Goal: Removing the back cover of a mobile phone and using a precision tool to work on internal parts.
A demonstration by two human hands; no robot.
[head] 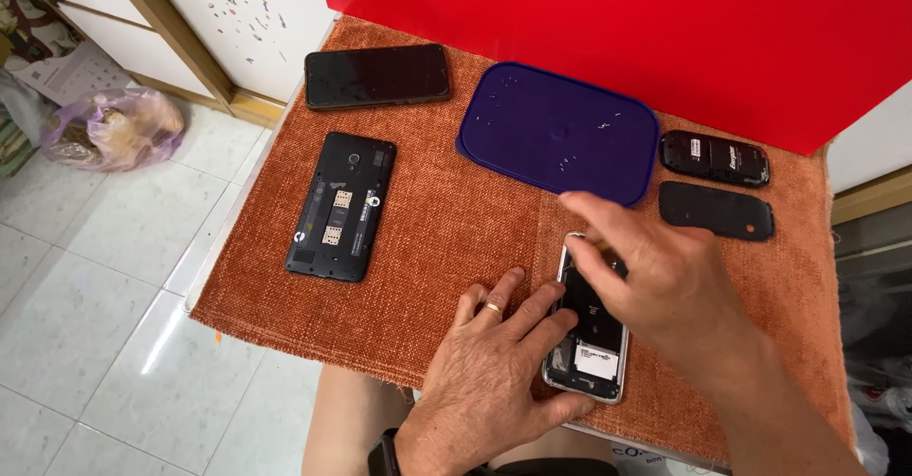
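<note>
1. Bare cloth (446, 238) between my left hand (499, 367) and the backless black phone (342, 205) gives me open passage.
2. The blue lid (559, 132) blocks straight ahead.
3. Two small black pieces (714, 183) crowd my right.

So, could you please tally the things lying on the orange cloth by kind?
Phones: 3
Small black oval device: 1
Loose black oval cover: 1
Blue lid: 1
Total: 6

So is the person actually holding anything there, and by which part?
Nothing is lifted. The left hand steadies an opened silver phone by its left edge, flat on the orange cloth; the right hand's fingers touch its upper part.
</note>
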